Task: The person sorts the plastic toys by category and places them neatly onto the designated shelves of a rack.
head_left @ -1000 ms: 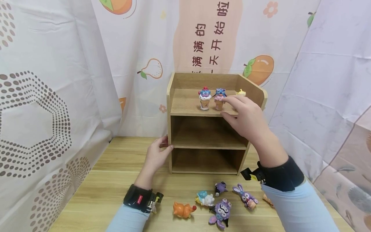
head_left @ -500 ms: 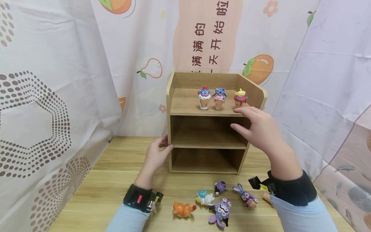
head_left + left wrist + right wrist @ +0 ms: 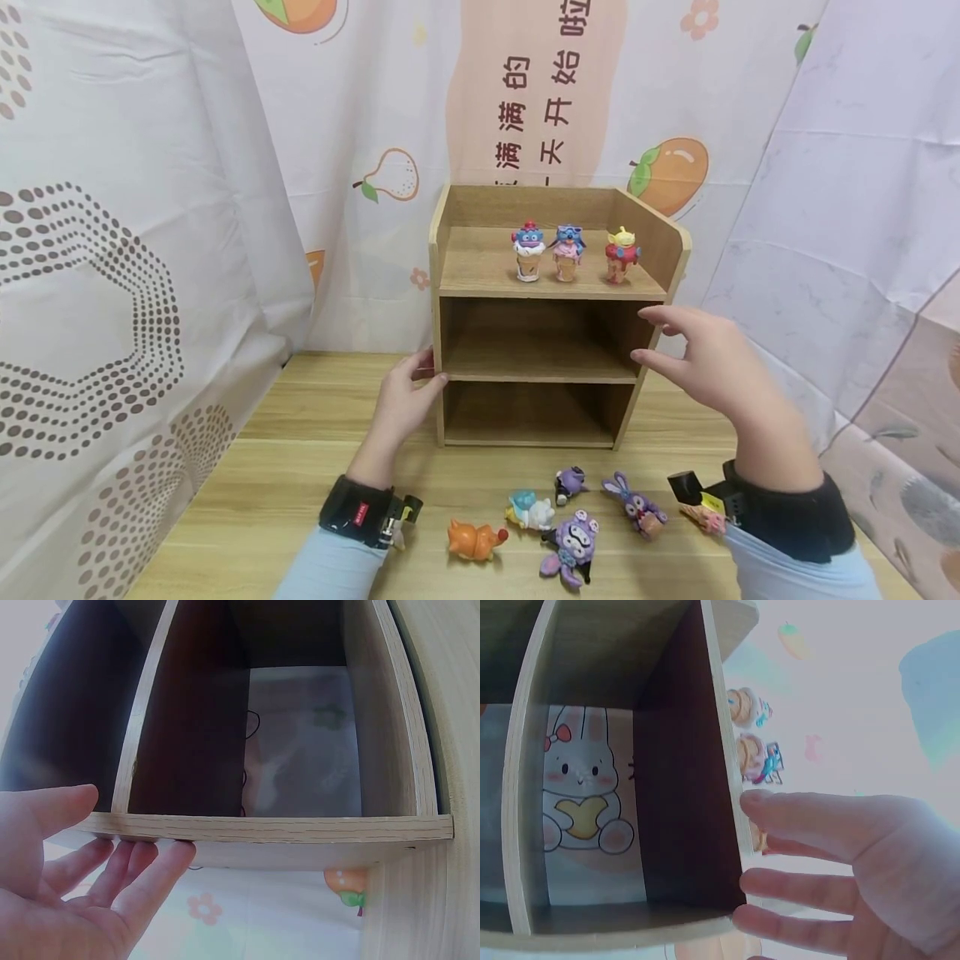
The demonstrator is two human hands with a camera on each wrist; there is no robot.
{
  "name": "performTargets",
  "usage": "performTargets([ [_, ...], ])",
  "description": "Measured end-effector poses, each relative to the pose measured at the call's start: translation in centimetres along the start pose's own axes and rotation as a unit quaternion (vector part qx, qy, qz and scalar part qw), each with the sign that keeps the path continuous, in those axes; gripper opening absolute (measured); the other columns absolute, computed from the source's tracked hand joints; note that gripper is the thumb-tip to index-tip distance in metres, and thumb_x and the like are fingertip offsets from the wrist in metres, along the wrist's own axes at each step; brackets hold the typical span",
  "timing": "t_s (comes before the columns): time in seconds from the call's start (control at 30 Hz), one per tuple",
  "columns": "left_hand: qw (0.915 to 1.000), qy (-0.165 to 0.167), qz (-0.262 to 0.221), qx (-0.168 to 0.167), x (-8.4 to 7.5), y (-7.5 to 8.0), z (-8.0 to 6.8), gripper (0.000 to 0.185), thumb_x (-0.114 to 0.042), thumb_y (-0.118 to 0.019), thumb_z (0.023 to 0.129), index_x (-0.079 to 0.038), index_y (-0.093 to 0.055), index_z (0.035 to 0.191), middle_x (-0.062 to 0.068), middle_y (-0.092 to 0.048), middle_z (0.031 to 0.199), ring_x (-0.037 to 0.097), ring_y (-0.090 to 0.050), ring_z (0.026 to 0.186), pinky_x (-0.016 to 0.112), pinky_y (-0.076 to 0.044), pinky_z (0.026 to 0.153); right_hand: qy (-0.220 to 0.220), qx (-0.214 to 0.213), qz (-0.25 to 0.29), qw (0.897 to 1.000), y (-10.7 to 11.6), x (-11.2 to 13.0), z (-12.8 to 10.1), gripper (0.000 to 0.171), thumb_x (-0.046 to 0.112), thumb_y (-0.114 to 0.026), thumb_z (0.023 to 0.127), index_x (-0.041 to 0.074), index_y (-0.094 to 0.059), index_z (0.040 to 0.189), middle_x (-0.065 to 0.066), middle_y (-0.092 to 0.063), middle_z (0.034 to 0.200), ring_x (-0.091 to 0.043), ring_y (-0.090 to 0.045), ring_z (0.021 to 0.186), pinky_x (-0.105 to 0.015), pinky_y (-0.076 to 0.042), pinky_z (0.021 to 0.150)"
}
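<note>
A three-tier wooden shelf [image 3: 450, 287] stands on the table. On its top tier stand three small figurines: a blue one with a red cap [image 3: 528, 252], a blue one with glasses [image 3: 567, 252] and a green-headed red one [image 3: 621, 254]. My left hand [image 3: 431, 373] grips the shelf's left side panel [image 3: 300, 827], thumb at the front and fingers [image 3: 142, 862] on the outer face. My right hand [image 3: 652, 337] hovers empty by the shelf's right side at middle-tier height, its fingers [image 3: 802, 889] relaxed. In the right wrist view two of the figurines [image 3: 750, 709] show beyond the panel.
Loose toys lie on the table in front of the shelf: an orange animal [image 3: 474, 542], a white-and-teal figure [image 3: 531, 511], a small purple figure [image 3: 572, 483], a larger purple doll [image 3: 570, 546] and a purple bunny [image 3: 637, 504]. Printed curtains [image 3: 150, 250] close in the back and sides.
My right hand has drawn back from the top tier, down and to the right, leaving the green-headed red figurine standing there. The left hand has not moved.
</note>
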State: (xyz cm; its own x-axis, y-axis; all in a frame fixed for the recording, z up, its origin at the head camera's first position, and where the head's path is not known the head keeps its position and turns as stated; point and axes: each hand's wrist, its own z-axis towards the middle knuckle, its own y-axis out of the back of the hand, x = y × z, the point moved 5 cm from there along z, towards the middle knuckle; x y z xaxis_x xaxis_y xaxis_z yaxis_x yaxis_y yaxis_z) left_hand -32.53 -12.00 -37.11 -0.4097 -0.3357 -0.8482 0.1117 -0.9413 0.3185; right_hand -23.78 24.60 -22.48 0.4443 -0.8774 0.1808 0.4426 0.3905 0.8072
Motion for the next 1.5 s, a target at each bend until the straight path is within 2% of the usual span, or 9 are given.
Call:
performTargets([
  [0.1,1.0000,0.000,0.000,-0.001,-0.1,0.1,0.0,0.047,-0.014,-0.072,0.094,0.000,-0.061,0.137,0.016,-0.064,0.127,0.034,-0.063,0.114,0.053,-0.053,0.097,-0.018,0.021,0.010,1.000,0.0,-0.8,-0.6,0.051,0.022,-0.081,0.088,0.002,-0.063,0.131,-0.023,-0.069,0.119,-0.041,-0.065,0.103,-0.059,-0.054,0.078],
  [0.3,1.0000,-0.001,-0.003,0.000,-0.3,0.2,0.0,0.046,-0.012,-0.072,0.094,0.000,-0.061,0.136,0.016,-0.064,0.127,0.034,-0.064,0.114,0.050,-0.054,0.097,-0.069,0.092,0.015,0.993,-0.4,-2.8,-1.7,0.061,0.029,-0.078,0.091,-0.001,-0.055,0.140,-0.027,-0.063,0.128,-0.047,-0.061,0.112,-0.066,-0.050,0.086],
  [0.57,1.0000,0.003,-0.002,0.000,-0.3,0.3,-0.1,0.046,-0.012,-0.073,0.094,0.000,-0.061,0.136,0.016,-0.064,0.127,0.033,-0.064,0.115,0.048,-0.055,0.097,-0.102,0.165,0.002,0.981,-1.9,-5.3,-3.2,0.073,0.042,-0.079,0.088,-0.001,-0.052,0.141,-0.032,-0.061,0.127,-0.052,-0.060,0.111,-0.065,-0.052,0.082],
  [0.87,1.0000,-0.003,-0.009,-0.002,-0.4,0.3,0.1,0.047,-0.011,-0.073,0.093,0.001,-0.061,0.137,0.017,-0.064,0.127,0.034,-0.064,0.114,0.052,-0.053,0.098,-0.109,0.199,0.012,0.974,-4.1,-6.8,-4.5,0.076,0.041,-0.081,0.085,-0.005,-0.053,0.138,-0.033,-0.061,0.125,-0.053,-0.062,0.108,-0.064,-0.053,0.083],
  [0.97,1.0000,-0.001,-0.006,-0.003,-0.4,0.3,0.1,0.046,-0.011,-0.073,0.093,0.000,-0.061,0.137,0.017,-0.065,0.127,0.033,-0.064,0.114,0.049,-0.054,0.098,-0.115,0.215,0.017,0.970,-4.9,-7.3,-4.9,0.077,0.041,-0.083,0.082,-0.006,-0.055,0.136,-0.033,-0.063,0.121,-0.051,-0.063,0.104,-0.063,-0.053,0.082],
  [1.1,1.0000,-0.001,-0.004,0.000,-0.3,0.2,0.1,0.047,-0.011,-0.073,0.093,0.000,-0.061,0.137,0.017,-0.064,0.127,0.033,-0.064,0.114,0.049,-0.054,0.098,-0.123,0.245,0.029,0.961,-5.9,-8.2,-5.7,0.075,0.035,-0.087,0.079,-0.010,-0.057,0.130,-0.034,-0.064,0.114,-0.049,-0.065,0.100,-0.061,-0.055,0.081],
  [1.23,1.0000,-0.002,-0.007,0.002,-0.3,0.2,0.1,0.047,-0.011,-0.072,0.094,0.000,-0.061,0.137,0.017,-0.064,0.128,0.034,-0.063,0.115,0.052,-0.053,0.098,-0.122,0.271,0.022,0.954,-6.7,-8.9,-6.7,0.072,0.032,-0.090,0.074,-0.011,-0.060,0.124,-0.028,-0.069,0.106,-0.048,-0.065,0.099,-0.059,-0.055,0.081],
  [1.5,1.0000,-0.002,-0.009,0.002,-0.3,0.1,-0.1,0.045,-0.011,-0.072,0.094,0.000,-0.061,0.136,0.017,-0.063,0.128,0.034,-0.064,0.115,0.051,-0.054,0.097,-0.164,0.327,0.008,0.931,-8.1,-10.5,-8.5,0.067,0.040,-0.088,0.075,-0.006,-0.064,0.117,-0.023,-0.070,0.105,-0.043,-0.066,0.097,-0.057,-0.055,0.077],
])
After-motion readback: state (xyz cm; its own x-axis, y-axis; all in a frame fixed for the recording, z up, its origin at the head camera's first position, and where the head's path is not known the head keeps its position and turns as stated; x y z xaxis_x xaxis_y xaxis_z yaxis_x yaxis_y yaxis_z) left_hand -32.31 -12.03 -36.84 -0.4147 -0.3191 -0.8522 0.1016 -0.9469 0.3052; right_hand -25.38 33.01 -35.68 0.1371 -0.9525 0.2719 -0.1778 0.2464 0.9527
